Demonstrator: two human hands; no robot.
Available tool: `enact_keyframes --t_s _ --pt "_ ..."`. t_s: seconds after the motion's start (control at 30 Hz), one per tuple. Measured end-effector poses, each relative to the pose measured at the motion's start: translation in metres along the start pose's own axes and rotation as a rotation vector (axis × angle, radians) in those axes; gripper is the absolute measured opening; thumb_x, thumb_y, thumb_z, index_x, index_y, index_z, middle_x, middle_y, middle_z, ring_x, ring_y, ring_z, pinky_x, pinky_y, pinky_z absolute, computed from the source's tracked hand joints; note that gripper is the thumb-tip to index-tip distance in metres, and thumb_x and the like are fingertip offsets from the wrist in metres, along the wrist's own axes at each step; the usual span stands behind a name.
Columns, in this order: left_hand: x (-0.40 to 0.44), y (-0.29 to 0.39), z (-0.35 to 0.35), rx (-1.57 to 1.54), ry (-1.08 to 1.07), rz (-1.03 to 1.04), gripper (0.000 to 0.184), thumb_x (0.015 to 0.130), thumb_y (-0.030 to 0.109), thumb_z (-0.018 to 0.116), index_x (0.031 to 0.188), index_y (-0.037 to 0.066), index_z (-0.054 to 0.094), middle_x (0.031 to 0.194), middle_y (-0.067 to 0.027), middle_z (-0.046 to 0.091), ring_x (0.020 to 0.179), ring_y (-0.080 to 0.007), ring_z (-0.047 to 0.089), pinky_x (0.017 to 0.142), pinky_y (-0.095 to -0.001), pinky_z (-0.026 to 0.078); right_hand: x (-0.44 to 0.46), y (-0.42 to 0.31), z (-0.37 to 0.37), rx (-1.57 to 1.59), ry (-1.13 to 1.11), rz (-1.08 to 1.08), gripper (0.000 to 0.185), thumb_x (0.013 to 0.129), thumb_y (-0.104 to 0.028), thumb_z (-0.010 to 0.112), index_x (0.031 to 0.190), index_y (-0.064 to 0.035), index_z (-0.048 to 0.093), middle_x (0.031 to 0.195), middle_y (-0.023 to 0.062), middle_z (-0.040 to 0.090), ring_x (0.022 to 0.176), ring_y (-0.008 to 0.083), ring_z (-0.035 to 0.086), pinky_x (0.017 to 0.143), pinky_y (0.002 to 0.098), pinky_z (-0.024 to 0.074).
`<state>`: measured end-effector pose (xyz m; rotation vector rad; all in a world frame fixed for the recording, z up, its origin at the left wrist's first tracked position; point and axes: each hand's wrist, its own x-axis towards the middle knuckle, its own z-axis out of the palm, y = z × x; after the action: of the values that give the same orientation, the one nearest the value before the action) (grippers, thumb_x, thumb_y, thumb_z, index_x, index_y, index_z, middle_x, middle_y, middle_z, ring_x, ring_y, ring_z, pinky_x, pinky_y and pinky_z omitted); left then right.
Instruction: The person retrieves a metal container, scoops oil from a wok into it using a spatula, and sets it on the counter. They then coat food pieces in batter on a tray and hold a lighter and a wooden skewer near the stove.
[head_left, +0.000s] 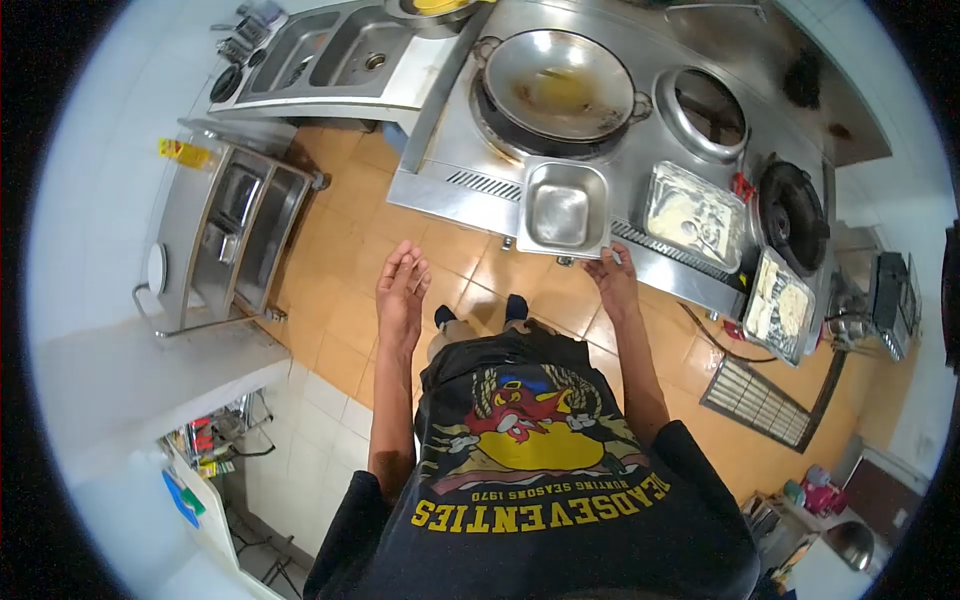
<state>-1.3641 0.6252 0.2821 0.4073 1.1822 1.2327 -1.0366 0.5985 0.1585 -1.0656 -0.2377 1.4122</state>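
Observation:
My right hand (612,275) pinches the near right corner of a rectangular stainless steel pan (565,203). The pan sits at the stove's front edge and looks empty inside. To its left, my left hand (402,285) is raised in the air, fingers loosely bent, holding nothing and touching nothing. Just behind the pan, a large two-handled wok (558,85) rests on a burner with some yellowish oil in the bottom. Right of the pan lies a metal tray (695,215) with pale, floury residue and a utensil in it.
A second floury tray (780,308) stands at the stove's right corner, near a black burner (792,215). An open burner ring (705,110) lies behind. On the left are a double sink (365,55) and a wheeled steel cart (185,230). A floor grate (757,402) lies at right.

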Motion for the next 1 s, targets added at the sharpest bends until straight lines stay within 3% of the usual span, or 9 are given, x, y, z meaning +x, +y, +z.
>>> enact_keyframes --t_s 0.27,0.7,1.0 --pt "-0.012 0.005 -0.021 -0.056 0.079 0.049 0.032 0.091 0.017 0.055 0.122 0.009 0.052 0.109 -0.0001 0.057 0.091 -0.0088 0.054 0.08 -0.0235 0.045 0.039 0.059 0.091 -0.072 -0.239 0.142 0.019 0.094 -0.017 0.05 0.11 -0.0091 0.042 0.104 0.0117 0.058 0.09 0.0235 0.061 0.079 0.0364 0.0527" --pt "-0.027 0.02 -0.074 -0.158 0.123 0.095 0.031 0.091 0.017 0.056 0.121 0.009 0.052 0.106 -0.0005 0.058 0.089 -0.0087 0.056 0.078 -0.0225 0.047 0.041 0.085 0.154 -0.174 -0.188 0.153 0.023 0.094 -0.017 0.05 0.111 -0.0068 0.039 0.102 0.0154 0.057 0.086 0.0278 0.064 0.077 0.037 0.0547" --pt "-0.029 0.029 -0.106 -0.136 0.052 0.065 0.033 0.09 0.017 0.058 0.121 0.01 0.051 0.108 0.0003 0.057 0.091 -0.0093 0.056 0.08 -0.0245 0.047 0.025 0.083 0.154 -0.197 -0.186 0.077 0.035 0.094 -0.022 0.05 0.121 -0.0071 0.032 0.101 0.0179 0.058 0.095 0.0297 0.062 0.083 0.0385 0.0508"
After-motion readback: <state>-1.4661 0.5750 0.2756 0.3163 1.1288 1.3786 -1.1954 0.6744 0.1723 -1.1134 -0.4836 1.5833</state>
